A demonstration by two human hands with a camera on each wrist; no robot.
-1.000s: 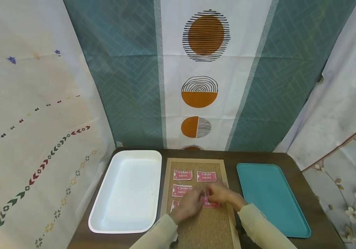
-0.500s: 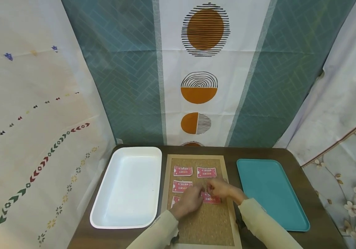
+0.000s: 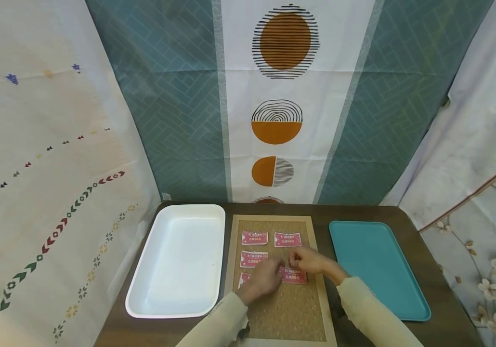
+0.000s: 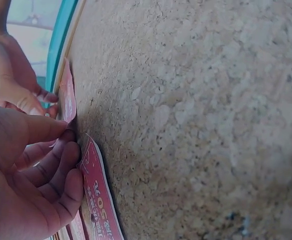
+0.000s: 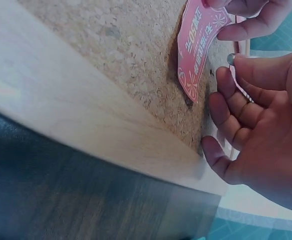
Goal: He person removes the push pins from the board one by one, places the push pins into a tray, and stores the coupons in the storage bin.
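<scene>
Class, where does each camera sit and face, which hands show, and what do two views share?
Head: on the head, facing forward and down at the corkboard; both sleeves, left hand, right hand.
Left wrist: worn there, facing across the corkboard; left hand near, right beyond.
Right wrist: worn there, facing right hand and pin; left fingers show.
Both wrist views share the coupon.

The left hand [image 3: 264, 277] and the right hand [image 3: 309, 260] are near each other, both pinching with thumb and forefinger; the remaining fingers [image 5: 227, 116] bend, and both forearms [image 3: 219, 319] slant inward.
</scene>
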